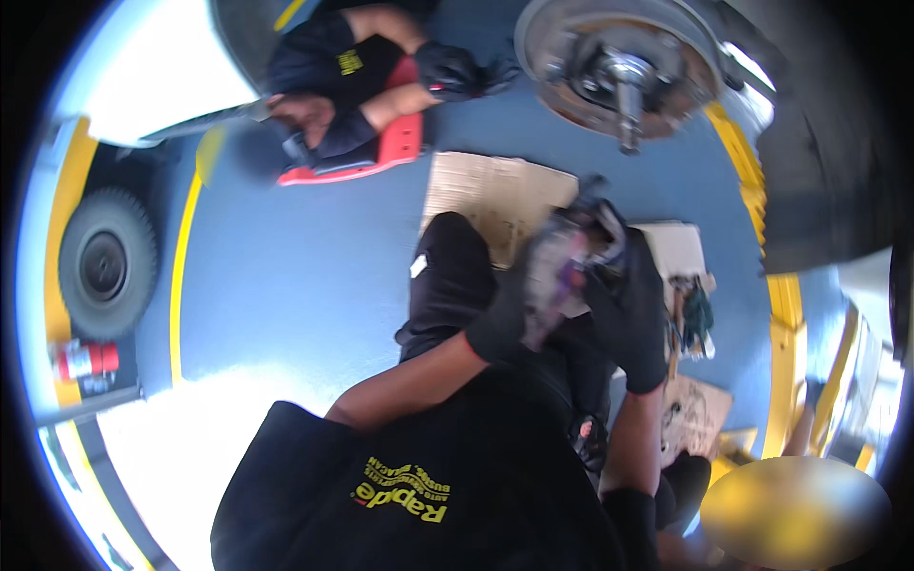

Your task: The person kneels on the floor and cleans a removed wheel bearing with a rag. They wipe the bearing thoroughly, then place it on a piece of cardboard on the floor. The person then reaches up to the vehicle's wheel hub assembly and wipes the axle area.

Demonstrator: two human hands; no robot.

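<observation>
My left hand (pixel 509 316), in a black glove, is closed on a grey, purple-streaked rag (pixel 550 276) above my knees. Against the rag sits a dark curved part with a pale edge (pixel 609 238), too blurred for me to name its kind. My right hand (pixel 630 319), also black-gloved, closes around that part from the right side. Motion blurs both hands' fingertips. Ahead of them stands a wheel hub with a brake drum or backing plate (pixel 571 95), its metal spindle (pixel 628 109) pointing toward me.
Flattened cardboard (pixel 466 190) lies on the blue floor before me. Tools and a dark green cloth (pixel 698 319) rest at the right. A co-worker in black gloves (pixel 452 71) is at a red creeper (pixel 400 143), far left. A tire (pixel 107 264) and a fire extinguisher (pixel 88 361) stand left.
</observation>
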